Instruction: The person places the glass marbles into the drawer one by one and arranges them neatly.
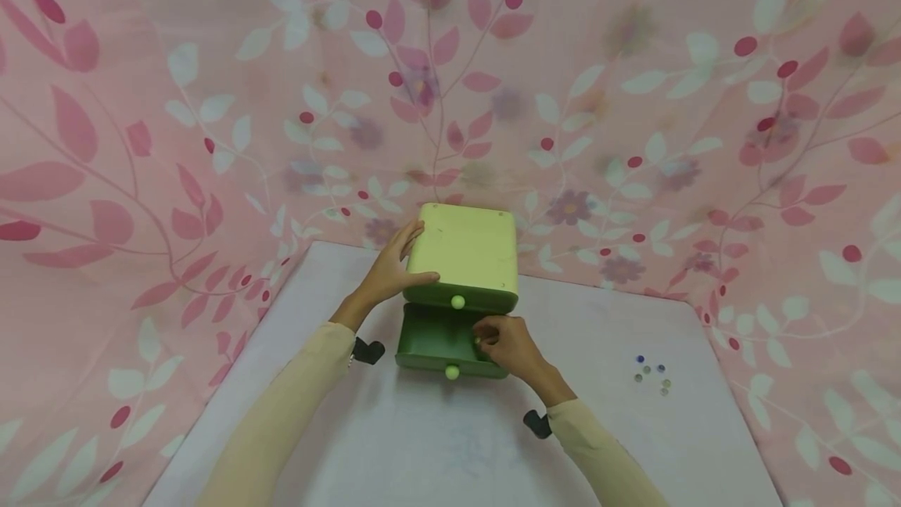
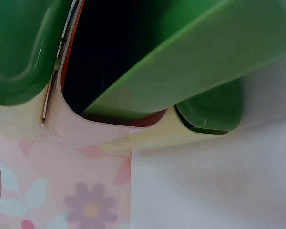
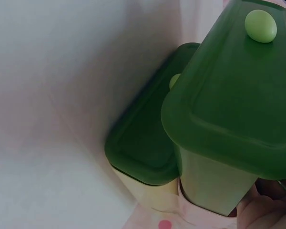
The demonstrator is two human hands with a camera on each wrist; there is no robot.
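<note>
A small chest of drawers with a pale yellow-green top stands at the back of the table. Its middle drawer is pulled out; the top drawer and bottom drawer are closed. My left hand rests spread against the chest's left side, thumb lying on the top near the front edge. Over the right part of the open drawer, my right hand has curled fingers pinching a small greenish marble, mostly hidden by the fingertips.
Several clear and blue glass marbles lie loose on the white tabletop to the right. Patterned pink cloth hangs close behind the chest and along both sides of the table. Round light-green knobs stick out from the drawer fronts.
</note>
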